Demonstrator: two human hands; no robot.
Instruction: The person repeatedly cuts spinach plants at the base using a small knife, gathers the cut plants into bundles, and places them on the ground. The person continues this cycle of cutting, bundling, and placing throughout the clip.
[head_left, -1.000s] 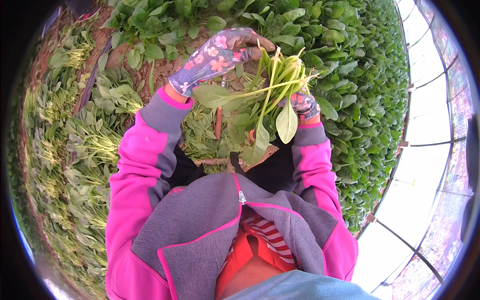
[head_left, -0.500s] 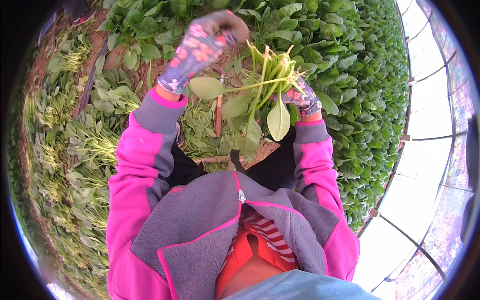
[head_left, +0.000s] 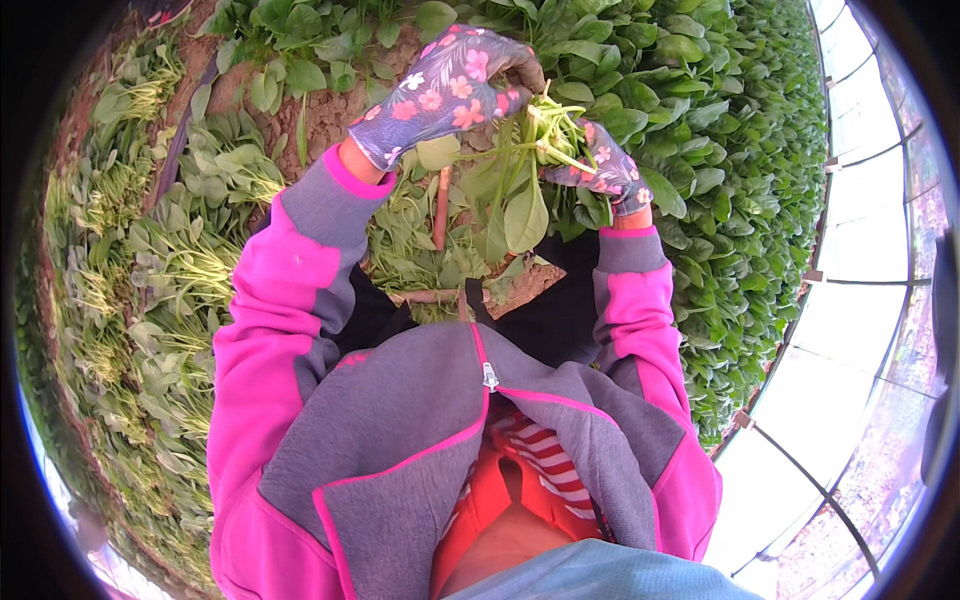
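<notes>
A bunch of leafy greens that looks like spinach (head_left: pixel 527 215) is held up in front of me, cut stem ends upward and leaves hanging down. My right hand (head_left: pixel 606 172), in a dark floral glove, grips the bunch from its right side. From the left, my left hand (head_left: pixel 465 85), gloved the same way, reaches over with bent fingers pinched at the stem ends; the fingertips are partly hidden. Beneath the bunch, a reddish-brown tool handle (head_left: pixel 441 208) lies on cut leaves; its upper end is covered by my left hand and the greens.
Dense growing greens (head_left: pixel 720 200) fill the right side, up to a white sheet wall (head_left: pixel 840 330) with dark ribs. Rows of cut bunches (head_left: pixel 195 275) lie on the left. A dark strip (head_left: pixel 180 140) runs along the soil there. Bare soil (head_left: pixel 340 120) shows ahead.
My left hand has moved right and slightly down, from apart from the bunch to its stem ends. The bunch has tilted and shifted slightly; my right hand still holds it.
</notes>
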